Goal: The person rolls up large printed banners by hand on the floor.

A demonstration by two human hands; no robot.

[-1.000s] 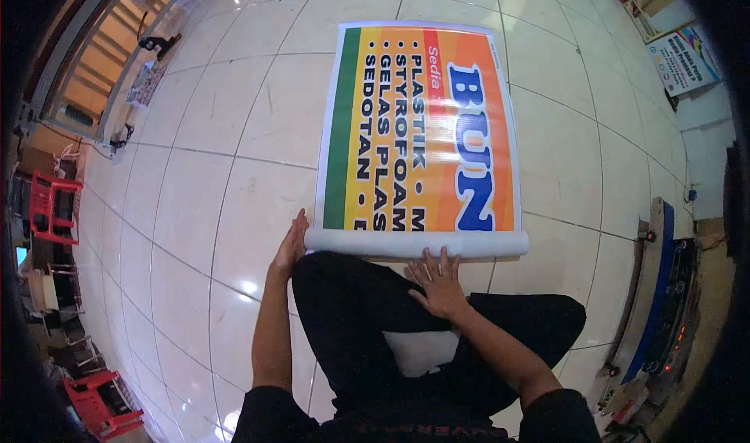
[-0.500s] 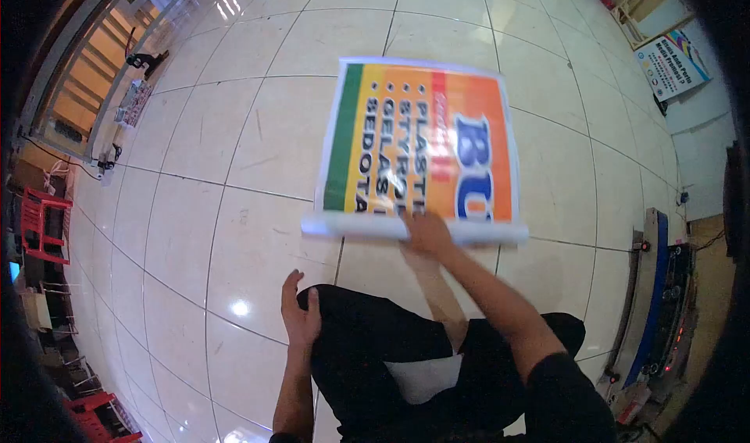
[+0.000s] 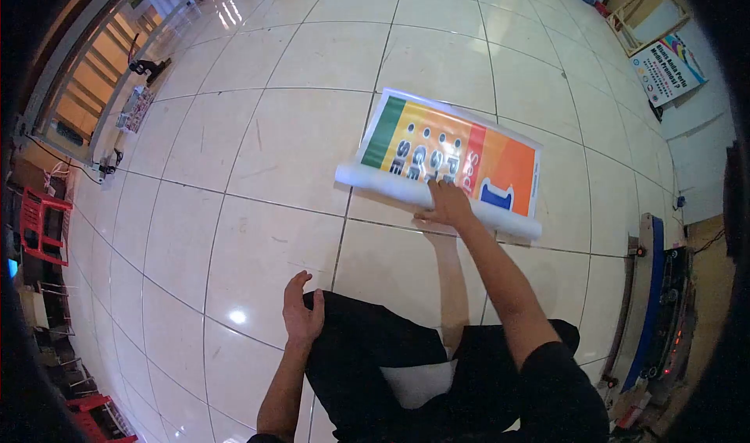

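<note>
A printed banner (image 3: 457, 155) with green, yellow and orange stripes and dark lettering lies on the tiled floor, mostly wound into a white roll (image 3: 383, 183) along its near edge. My right hand (image 3: 447, 202) is stretched forward, palm flat on the middle of that roll. My left hand (image 3: 301, 312) rests on my knee in black trousers, fingers loosely apart, holding nothing. Only a short stretch of the banner remains flat beyond the roll.
Glossy cream floor tiles (image 3: 266, 232) spread all around. A machine with a blue edge (image 3: 652, 302) stands at the right. Red plastic chairs (image 3: 43, 224) sit at the far left. A small printed sign (image 3: 668, 68) leans at the upper right.
The roll has travelled away from me over the banner, leaving much less print showing. My right arm has stretched out with it. My left hand left the roll and settled on my knee.
</note>
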